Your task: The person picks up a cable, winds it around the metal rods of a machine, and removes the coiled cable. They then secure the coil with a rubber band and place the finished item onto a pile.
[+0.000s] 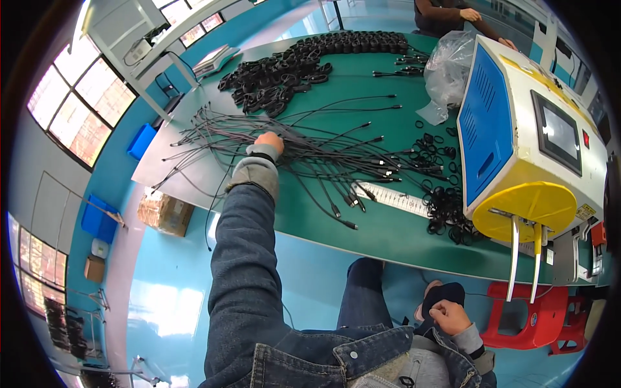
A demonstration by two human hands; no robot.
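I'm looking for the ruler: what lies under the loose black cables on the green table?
A white ruler shows beneath the loose black cables on the green table; cables cover its left end. The left hand rests on the bundle, hiding what lies below it.

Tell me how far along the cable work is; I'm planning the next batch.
Done, it seems: coiled cables heaped at the table's far end. In hand: the left hand reaches into the loose cables spread mid-table; the right hand rests by the lap, closed on something dark. Left: the loose spread is large, and ties lie by the machine.
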